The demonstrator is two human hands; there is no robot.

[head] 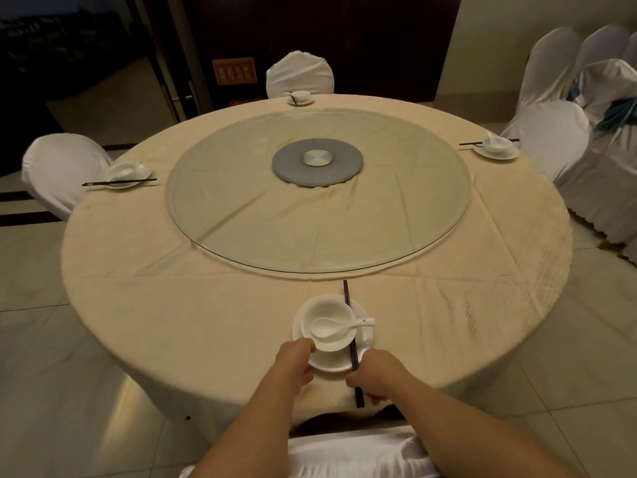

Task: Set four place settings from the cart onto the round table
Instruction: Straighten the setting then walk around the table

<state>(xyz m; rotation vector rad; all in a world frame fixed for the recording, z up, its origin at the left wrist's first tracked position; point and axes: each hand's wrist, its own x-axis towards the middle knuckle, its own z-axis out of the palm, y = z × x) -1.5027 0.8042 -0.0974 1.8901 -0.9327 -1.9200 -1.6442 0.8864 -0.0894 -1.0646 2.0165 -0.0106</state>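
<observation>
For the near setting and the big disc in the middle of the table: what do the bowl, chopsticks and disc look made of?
The small white bowl looks like glazed ceramic or porcelain: uniformly white with a smooth sheen. The thin black chopsticks are dark and matte, perhaps lacquered wood or plastic; I cannot tell which. The large round clear disc looks like glass: the tablecloth folds show through it.

Head view: single wide-angle camera, worn.
Looks forward and down across the round table [206,322], close above its near edge.
</observation>
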